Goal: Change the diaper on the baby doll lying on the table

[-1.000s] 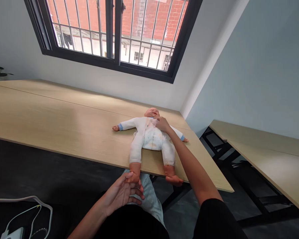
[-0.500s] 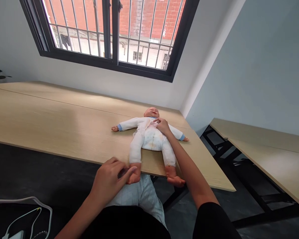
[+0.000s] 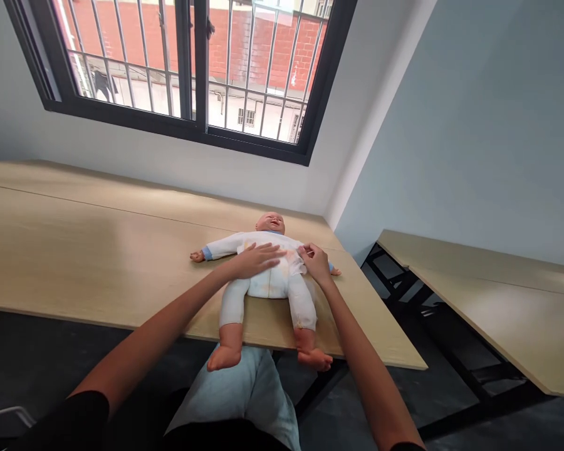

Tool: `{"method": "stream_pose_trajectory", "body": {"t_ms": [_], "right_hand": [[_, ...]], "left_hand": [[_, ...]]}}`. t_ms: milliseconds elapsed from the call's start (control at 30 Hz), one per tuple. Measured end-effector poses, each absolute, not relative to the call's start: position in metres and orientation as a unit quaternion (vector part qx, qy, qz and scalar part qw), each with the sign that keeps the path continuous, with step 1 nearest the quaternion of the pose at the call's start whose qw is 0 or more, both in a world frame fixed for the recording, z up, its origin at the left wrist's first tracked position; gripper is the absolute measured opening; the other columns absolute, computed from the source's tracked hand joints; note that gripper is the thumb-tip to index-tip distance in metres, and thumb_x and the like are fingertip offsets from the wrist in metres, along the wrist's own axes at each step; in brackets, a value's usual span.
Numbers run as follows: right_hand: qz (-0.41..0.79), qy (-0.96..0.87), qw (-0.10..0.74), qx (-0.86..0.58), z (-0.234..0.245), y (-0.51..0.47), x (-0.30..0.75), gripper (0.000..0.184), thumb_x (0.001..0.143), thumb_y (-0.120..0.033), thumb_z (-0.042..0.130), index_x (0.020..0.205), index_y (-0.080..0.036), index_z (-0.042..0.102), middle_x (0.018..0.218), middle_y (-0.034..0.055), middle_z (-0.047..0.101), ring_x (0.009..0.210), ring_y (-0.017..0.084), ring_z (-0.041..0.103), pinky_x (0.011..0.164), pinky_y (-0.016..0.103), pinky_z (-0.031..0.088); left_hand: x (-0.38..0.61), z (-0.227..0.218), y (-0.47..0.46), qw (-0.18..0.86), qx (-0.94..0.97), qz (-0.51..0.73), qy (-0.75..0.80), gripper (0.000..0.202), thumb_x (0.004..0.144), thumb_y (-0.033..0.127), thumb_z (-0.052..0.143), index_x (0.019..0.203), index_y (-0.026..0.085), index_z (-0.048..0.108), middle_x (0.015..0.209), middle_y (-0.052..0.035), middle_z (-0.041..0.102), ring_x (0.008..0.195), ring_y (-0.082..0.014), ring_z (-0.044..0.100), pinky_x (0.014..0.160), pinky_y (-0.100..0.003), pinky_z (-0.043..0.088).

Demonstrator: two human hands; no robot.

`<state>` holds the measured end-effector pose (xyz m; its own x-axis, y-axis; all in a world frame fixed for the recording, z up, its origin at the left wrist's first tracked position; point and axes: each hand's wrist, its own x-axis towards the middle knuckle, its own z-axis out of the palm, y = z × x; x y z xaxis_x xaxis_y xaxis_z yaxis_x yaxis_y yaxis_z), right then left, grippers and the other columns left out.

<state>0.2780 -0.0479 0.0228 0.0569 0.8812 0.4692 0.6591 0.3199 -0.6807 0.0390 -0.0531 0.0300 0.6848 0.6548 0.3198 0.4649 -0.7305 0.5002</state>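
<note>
A baby doll [image 3: 269, 288] in a white outfit with blue cuffs lies on its back on the table, its feet hanging past the near edge. Flat across its belly rests my left hand [image 3: 256, 260], with the fingers stretched out. My right hand [image 3: 314, 260] is closed in a pinch at the doll's side, on the edge of a thin, whitish, see-through cloth [image 3: 295, 263]. That cloth lies over the belly, partly beneath my left fingers. The doll's arm behind my right hand is mostly hidden.
The light wooden table [image 3: 98, 250] runs along the wall under a barred window [image 3: 188, 75]. To the right, past a gap, stands a second wooden table [image 3: 489, 282] with a black frame. A white curved piece [image 3: 9, 413] shows at the lower left.
My left hand has moved up from the doll's foot onto its belly. My right hand has shifted from the chest to the doll's side, with the cloth now drawn over there.
</note>
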Motion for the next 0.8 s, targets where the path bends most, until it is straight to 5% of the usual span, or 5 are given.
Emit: {"method": "stream_pose_trajectory", "body": {"t_ms": [200,367,600,700,800], "right_hand": [[0.193,-0.661,0.439,-0.577,0.015,-0.086,0.311,0.042,0.080,-0.059,0.053,0.077,-0.017,0.061,0.073,0.0048,0.065,0.069,0.019,0.059,0.071,0.031,0.044],[0.269,-0.655,0.407,-0.577,0.005,-0.123,0.319,0.046,0.080,-0.061,0.058,0.086,-0.015,0.062,0.073,0.0055,0.066,0.069,0.019,0.061,0.064,0.029,0.046],[0.428,-0.651,0.302,-0.549,0.004,-0.163,0.307,0.058,0.085,-0.037,0.058,0.135,-0.016,0.041,0.066,-0.0025,0.060,0.052,0.014,0.056,0.043,0.022,0.039],[0.439,-0.649,0.326,-0.530,0.003,-0.161,0.301,0.078,0.073,-0.022,0.064,0.143,-0.018,0.029,0.075,-0.0036,0.060,0.051,0.011,0.053,0.040,0.018,0.037],[0.469,-0.638,0.337,-0.510,0.002,-0.152,0.302,0.075,0.068,-0.020,0.067,0.137,-0.018,0.036,0.073,-0.0036,0.062,0.051,0.011,0.052,0.040,0.017,0.038]], "left_hand": [[0.005,0.023,-0.022,0.167,0.848,0.328,0.381,0.056,0.097,0.050,0.032,0.134,0.014,0.055,0.143,-0.0149,0.052,0.138,-0.0323,0.035,0.116,-0.051,0.015],[0.015,0.048,-0.047,0.126,0.849,0.387,0.336,0.046,0.096,0.047,0.040,0.126,0.019,0.061,0.134,-0.0105,0.060,0.135,-0.0297,0.040,0.115,-0.046,0.022],[0.069,0.065,-0.075,0.152,0.943,0.218,0.200,0.041,0.095,0.044,0.049,0.128,0.023,0.062,0.136,-0.0064,0.060,0.134,-0.0318,0.042,0.114,-0.050,0.019],[0.076,0.060,-0.069,0.155,0.947,0.212,0.187,0.041,0.095,0.044,0.049,0.120,0.016,0.067,0.129,-0.0083,0.065,0.126,-0.0341,0.050,0.110,-0.049,0.025],[0.075,0.055,-0.061,0.151,0.946,0.217,0.185,0.039,0.093,0.045,0.051,0.110,0.016,0.072,0.123,-0.0077,0.068,0.123,-0.0339,0.052,0.110,-0.047,0.026]]}}
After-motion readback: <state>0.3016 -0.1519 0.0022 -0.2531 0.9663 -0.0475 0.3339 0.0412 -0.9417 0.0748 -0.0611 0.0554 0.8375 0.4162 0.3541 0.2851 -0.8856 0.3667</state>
